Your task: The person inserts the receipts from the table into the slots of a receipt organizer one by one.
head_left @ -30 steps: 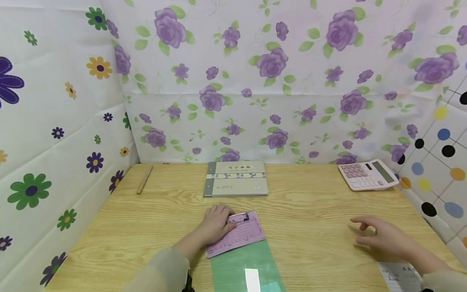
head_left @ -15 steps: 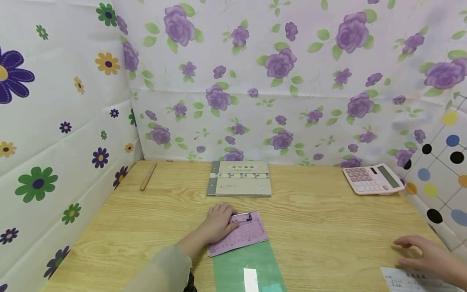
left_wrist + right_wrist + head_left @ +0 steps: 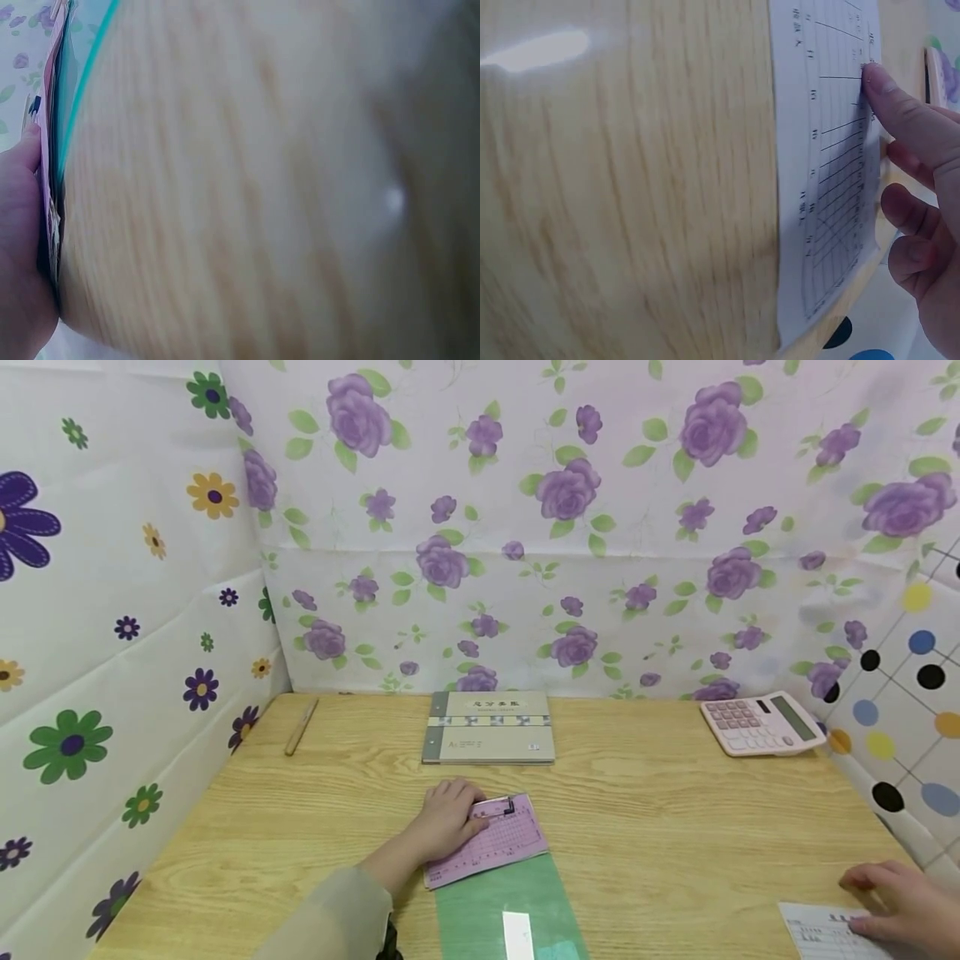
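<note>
My left hand (image 3: pixel 447 821) holds the clip end of a see-through green clipboard (image 3: pixel 498 893), its thumb on a pink printed form pad (image 3: pixel 504 837) under the metal clip (image 3: pixel 492 807). In the left wrist view the left hand (image 3: pixel 22 240) lies along the pink sheets, above the board's teal edge (image 3: pixel 88 75); its fingertips are hidden there. Far right, my right hand (image 3: pixel 896 906) is over a white printed form (image 3: pixel 817 931). In the right wrist view its thumb (image 3: pixel 889 90) touches the edge of the form (image 3: pixel 832 150), while the other fingers are loosely bent beyond that edge.
A ledger book (image 3: pixel 489 727) lies at the back middle of the wooden table (image 3: pixel 645 827). A pink calculator (image 3: pixel 763 724) sits at the back right, and a thin wooden stick (image 3: pixel 302 727) at the back left. Flowered cloth (image 3: pixel 525 552) walls the table in.
My right hand has moved right and toward the table's front, coming down over the white form. The left hand stays on the clipboard. The head view has shifted slightly.
</note>
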Available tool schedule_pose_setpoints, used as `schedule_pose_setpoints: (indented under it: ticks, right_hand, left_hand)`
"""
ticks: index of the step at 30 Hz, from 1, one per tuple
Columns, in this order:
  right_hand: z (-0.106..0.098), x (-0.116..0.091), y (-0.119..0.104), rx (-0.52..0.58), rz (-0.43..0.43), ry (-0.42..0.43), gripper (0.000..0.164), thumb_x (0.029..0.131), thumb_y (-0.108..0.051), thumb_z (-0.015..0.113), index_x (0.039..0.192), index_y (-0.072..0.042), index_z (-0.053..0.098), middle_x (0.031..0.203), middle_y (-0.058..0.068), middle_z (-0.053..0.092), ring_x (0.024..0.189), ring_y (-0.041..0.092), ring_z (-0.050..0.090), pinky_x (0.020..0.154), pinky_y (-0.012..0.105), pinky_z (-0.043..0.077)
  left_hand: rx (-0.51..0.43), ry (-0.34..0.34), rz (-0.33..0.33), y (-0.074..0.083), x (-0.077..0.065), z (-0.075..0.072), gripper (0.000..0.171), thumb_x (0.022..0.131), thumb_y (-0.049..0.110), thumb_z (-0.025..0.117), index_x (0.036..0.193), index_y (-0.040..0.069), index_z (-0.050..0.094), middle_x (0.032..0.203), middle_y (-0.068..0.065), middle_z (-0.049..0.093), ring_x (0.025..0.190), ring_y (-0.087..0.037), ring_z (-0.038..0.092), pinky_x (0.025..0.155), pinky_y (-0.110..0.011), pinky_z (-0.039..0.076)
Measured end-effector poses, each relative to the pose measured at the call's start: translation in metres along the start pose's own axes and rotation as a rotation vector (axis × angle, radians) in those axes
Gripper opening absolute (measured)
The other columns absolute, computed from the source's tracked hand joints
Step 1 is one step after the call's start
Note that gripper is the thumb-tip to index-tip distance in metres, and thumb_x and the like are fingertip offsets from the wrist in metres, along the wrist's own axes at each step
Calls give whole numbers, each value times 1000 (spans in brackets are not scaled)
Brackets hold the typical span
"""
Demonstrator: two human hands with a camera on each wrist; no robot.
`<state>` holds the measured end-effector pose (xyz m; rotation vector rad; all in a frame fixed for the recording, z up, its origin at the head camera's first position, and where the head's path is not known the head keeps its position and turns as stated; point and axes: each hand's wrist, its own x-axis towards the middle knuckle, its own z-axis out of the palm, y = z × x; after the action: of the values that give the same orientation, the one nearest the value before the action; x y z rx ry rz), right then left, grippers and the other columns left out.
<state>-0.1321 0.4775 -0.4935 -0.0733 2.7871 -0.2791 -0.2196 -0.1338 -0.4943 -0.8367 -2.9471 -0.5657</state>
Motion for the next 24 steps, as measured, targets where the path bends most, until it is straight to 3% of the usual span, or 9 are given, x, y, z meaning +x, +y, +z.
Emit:
schedule_pose_setpoints:
  ticks: [6, 15, 20, 24]
  right_hand:
    - [0, 6, -10, -21, -21, 91, 65, 65, -52, 77, 101, 0, 63, 96, 7, 60, 91, 34, 54, 75, 56, 42]
    - [-10, 14, -28, 10, -19, 104, 68, 68, -57, 72, 104, 1, 63, 98, 12, 60, 93, 38, 53, 75, 57, 41]
    - [-16, 4, -20, 57, -17, 138, 68, 68, -50, 76, 106, 5, 60, 100, 19, 58, 93, 42, 52, 74, 56, 42]
    - [-10, -3, 3, 58, 21, 107, 68, 65, -50, 77, 105, 2, 60, 100, 19, 55, 92, 40, 52, 76, 53, 42]
  left_hand:
    - [-7, 0, -2, 1, -1, -2, 36, 93, 39, 56, 118, 14, 53, 119, -1, 49, 108, -20, 41, 97, -44, 28]
    - [-5, -2, 0, 1, -1, -1, 36, 93, 39, 56, 118, 14, 53, 118, 0, 49, 108, -20, 41, 95, -43, 29]
    - [-5, -1, -18, -2, -1, 1, 37, 93, 40, 55, 119, 15, 53, 118, 0, 49, 108, -20, 40, 96, -43, 28]
    - [-7, 0, -19, -1, -1, -1, 37, 93, 40, 55, 119, 14, 53, 118, -1, 49, 108, -20, 40, 96, -43, 28]
